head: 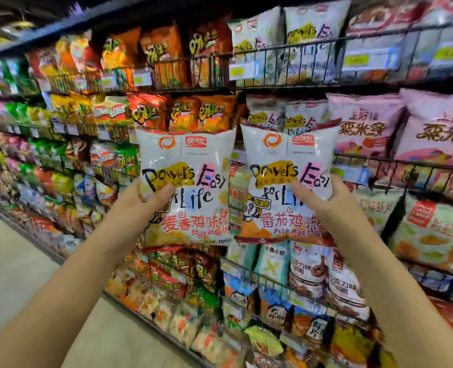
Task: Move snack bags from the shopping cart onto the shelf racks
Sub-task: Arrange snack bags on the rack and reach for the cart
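Both hands are clamped on glossy, puffy white plastic bags held upright side by side before the wire-fronted shelf racks [286, 50], the left hand [145, 200] gripping the yellow-bottomed bag [185, 166], the right hand [323, 200] the orange-bottomed bag [286, 160].

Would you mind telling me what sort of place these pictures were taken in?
Most likely a supermarket snack aisle: long tiered wire shelf racks packed with snack bags, yellow price tags clipped along the rails, and each hand holding up a white chip bag before them.
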{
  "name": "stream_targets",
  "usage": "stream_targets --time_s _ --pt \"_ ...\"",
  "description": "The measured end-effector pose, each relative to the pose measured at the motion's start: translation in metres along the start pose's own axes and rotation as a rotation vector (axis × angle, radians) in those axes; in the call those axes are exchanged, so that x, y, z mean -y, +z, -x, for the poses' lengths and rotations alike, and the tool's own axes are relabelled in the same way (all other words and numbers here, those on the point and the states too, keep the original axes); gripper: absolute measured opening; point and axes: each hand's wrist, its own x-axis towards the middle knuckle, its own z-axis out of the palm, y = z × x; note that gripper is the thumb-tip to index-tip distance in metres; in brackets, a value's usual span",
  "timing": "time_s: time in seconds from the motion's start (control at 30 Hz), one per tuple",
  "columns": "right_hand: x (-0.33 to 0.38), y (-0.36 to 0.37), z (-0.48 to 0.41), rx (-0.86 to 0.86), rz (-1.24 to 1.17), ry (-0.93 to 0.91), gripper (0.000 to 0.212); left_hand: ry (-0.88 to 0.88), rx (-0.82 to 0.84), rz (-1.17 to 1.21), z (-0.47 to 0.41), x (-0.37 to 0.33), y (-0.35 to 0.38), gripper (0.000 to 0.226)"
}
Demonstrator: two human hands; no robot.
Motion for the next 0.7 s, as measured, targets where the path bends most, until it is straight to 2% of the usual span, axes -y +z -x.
stream_targets --time_s 0.07,0.1,0.27,0.37,0.43,0.47,0.53,0.63,0.7 --pt "0.001 0.004 -0.017 -0.029 0.034 -0.021 0.044 0.024 0.047 0.008 -0.022 0.000 0.003 0.068" --pt "-0.002 0.003 -0.028 -0.046 0.039 -0.011 0.044 0.040 0.058 -0.009 -0.035 0.001 0.005 0.065" --pt "-0.017 0.002 -0.081 -0.172 0.044 -0.034 0.055 0.067 0.066 -0.019 -0.108 0.006 0.023 0.097" --pt "-0.026 -0.001 -0.110 -0.200 0.031 -0.035 0.058 0.123 0.056 -0.011 -0.155 0.010 0.045 0.076" --pt "-0.029 -0.002 -0.130 -0.229 0.022 -0.051 0.061 0.126 0.048 -0.017 -0.173 0.007 0.057 0.073" --pt "-0.031 -0.002 -0.139 -0.249 0.031 -0.053 0.055 0.133 0.060 -0.031 -0.182 0.007 0.060 0.071" --pt "-0.029 0.000 -0.151 -0.279 0.054 -0.069 0.046 0.158 0.077 -0.040 -0.207 0.015 0.063 0.052" --pt "-0.027 0.002 -0.163 -0.310 0.114 -0.079 0.048 0.182 0.104 -0.041 -0.234 0.021 0.069 0.019" --pt "-0.027 0.000 -0.167 -0.328 0.162 -0.069 0.046 0.206 0.159 0.018 -0.249 0.022 0.070 0.024"
